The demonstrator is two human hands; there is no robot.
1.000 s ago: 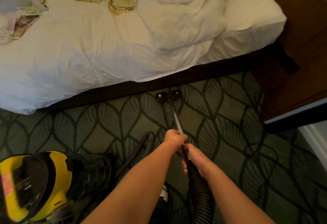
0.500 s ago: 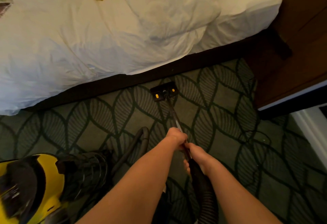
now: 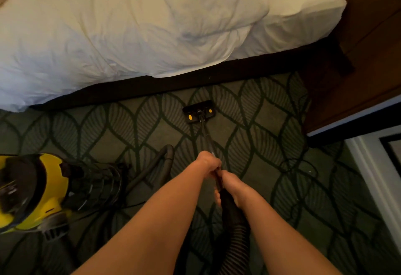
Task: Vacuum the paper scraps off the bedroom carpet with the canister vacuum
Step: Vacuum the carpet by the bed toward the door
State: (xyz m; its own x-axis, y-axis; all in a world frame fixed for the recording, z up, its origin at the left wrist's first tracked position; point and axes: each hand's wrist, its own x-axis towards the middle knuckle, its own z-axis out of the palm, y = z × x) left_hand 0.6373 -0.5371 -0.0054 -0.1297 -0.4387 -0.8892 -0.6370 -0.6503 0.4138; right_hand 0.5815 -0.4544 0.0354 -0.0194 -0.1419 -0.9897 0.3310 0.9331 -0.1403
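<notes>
Fingers (image 3: 217, 197) of left hand (image 3: 208, 163) and right hand (image 3: 234, 188) grip the wand (image 3: 205, 132); its floor head (image 3: 199, 112) rests on carpet (image 3: 130, 135).

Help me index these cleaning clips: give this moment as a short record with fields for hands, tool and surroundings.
Left hand: grips the slim dark vacuum wand
Right hand: grips the wand's near end, where the black ribbed hose joins
Floor head: black nozzle with yellow tabs, on the green leaf-patterned carpet, near the dark bed base
Canister: yellow and black canister vacuum, on the carpet at left
Bedding: white rumpled duvet
Paper scraps: none clearly visible
</notes>
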